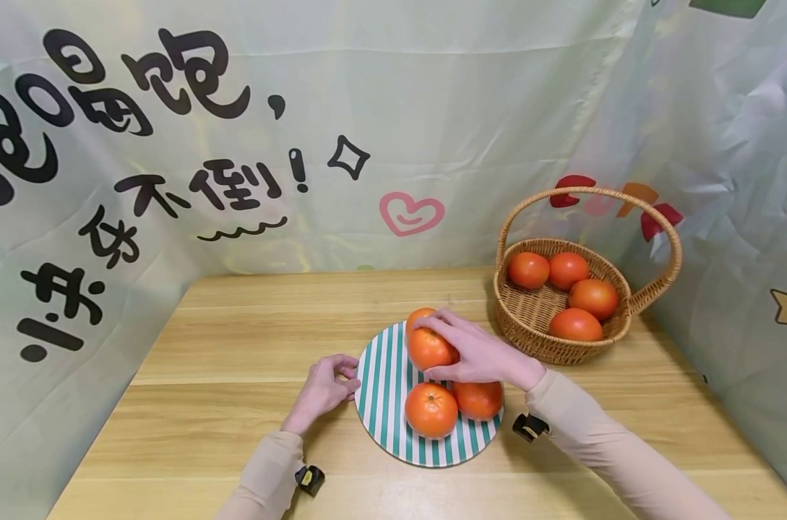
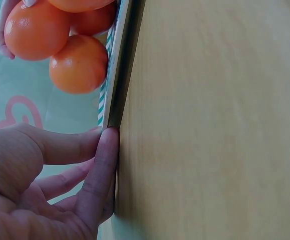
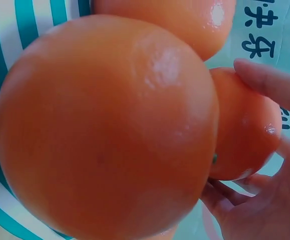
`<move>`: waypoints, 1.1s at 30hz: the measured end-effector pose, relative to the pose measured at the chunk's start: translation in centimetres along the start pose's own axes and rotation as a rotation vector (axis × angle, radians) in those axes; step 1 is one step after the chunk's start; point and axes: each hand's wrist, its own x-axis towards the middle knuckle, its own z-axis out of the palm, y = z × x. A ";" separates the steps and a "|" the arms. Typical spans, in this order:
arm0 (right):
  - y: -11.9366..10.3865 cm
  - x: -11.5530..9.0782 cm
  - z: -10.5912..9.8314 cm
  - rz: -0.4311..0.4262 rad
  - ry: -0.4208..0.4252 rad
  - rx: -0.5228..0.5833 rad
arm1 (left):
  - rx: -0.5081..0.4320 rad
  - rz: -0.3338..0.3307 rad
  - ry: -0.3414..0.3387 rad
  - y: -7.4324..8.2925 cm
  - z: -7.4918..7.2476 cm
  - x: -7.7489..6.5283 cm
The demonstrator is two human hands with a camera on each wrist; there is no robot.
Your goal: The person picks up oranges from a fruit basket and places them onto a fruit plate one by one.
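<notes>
A round plate (image 1: 393, 426) with green and white stripes lies on the table. My left hand (image 1: 324, 390) is at its left edge; in the left wrist view, thumb and forefinger pinch the rim (image 2: 115, 75). My right hand (image 1: 474, 352) grips an orange (image 1: 432, 349) over the far part of the plate, its fingers around the fruit. Behind that fruit, another orange (image 1: 421, 315) is partly hidden. Two more sit on the plate: an orange (image 1: 431, 410) at the front and an orange (image 1: 478, 401) beside it, below my right wrist. A large near orange (image 3: 104, 130) fills the right wrist view.
A wicker basket (image 1: 530, 339) with a tall handle stands at the back right, several oranges (image 1: 575, 325) inside. The wooden table (image 1: 237, 412) meets printed cloth walls (image 1: 484, 130) at the back and sides.
</notes>
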 end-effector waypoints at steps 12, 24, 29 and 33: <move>-0.4 -0.3 0.4 -0.019 -0.044 -0.029 | 0.002 0.006 0.003 -0.1 0.0 0.0; -0.6 -0.1 0.7 -0.009 -0.063 0.007 | 0.002 0.015 0.002 -0.1 0.0 0.0; -0.4 -0.1 0.9 -0.025 -0.064 0.004 | 0.003 0.014 0.003 -0.2 0.0 0.0; -0.5 -0.1 0.9 -0.020 -0.071 0.008 | 0.004 0.014 0.004 -0.2 0.0 0.0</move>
